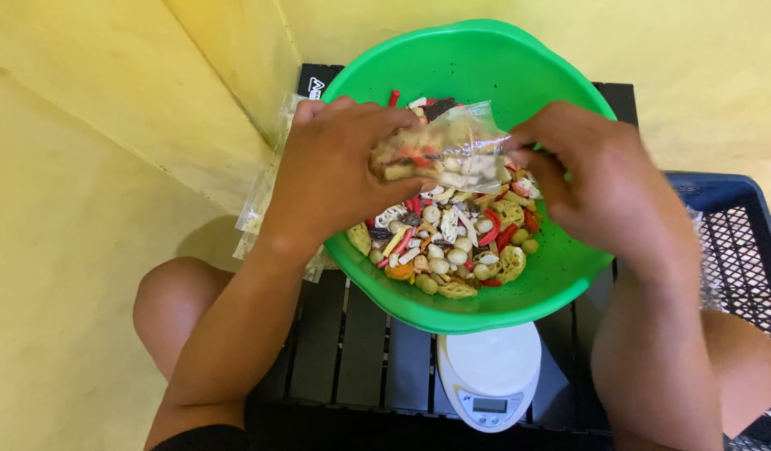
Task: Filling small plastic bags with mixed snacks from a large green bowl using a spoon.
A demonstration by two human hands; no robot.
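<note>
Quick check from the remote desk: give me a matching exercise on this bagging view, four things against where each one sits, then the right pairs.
Things:
1. clear bag
2. green bowl
3. white scale
4. dark mesh crate

Places:
A. at the right edge, beside the slatted table
B. held between the left hand and right hand
C. near edge of the table, below the bowl
D. centre of the table, holding mixed snacks

Pairs: 1-B, 2-D, 3-C, 4-A
</note>
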